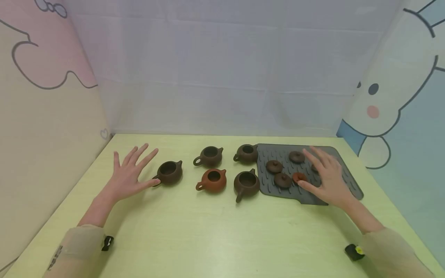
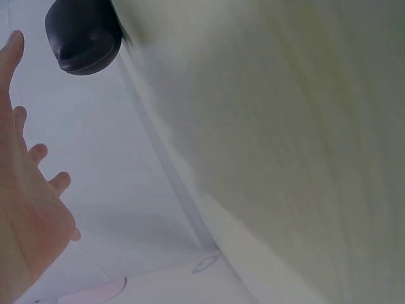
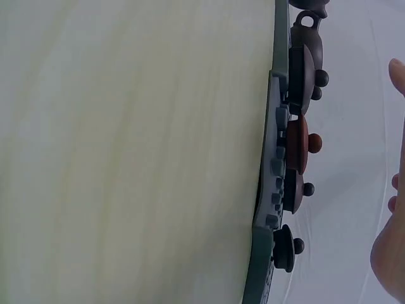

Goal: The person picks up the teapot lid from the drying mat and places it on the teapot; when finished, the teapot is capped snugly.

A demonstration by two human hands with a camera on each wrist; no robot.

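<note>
With fingers spread, my left hand [image 1: 126, 177] hovers at the left beside a dark brown lidless teapot [image 1: 169, 172]; its thumb overlaps the handle in the head view, and I cannot tell whether they touch. The left wrist view shows that hand [image 2: 31, 209] raised off the table, a dark teapot [image 2: 82, 38] beyond. My right hand [image 1: 328, 177], fingers extended and holding nothing, is over a grey mat [image 1: 313, 199] bearing several lids. Its thumb tip is by the reddish lid [image 1: 299, 177]; dark lids [image 1: 283, 180] lie around, one partly hidden by the fingers.
More lidless teapots stand mid-table: a reddish one [image 1: 213, 180], a dark one [image 1: 210, 156] behind it, another dark one [image 1: 247, 153] at the mat's back corner, and one [image 1: 246, 183] with its handle toward me. A white curtain [image 1: 222, 77] hangs behind the table.
</note>
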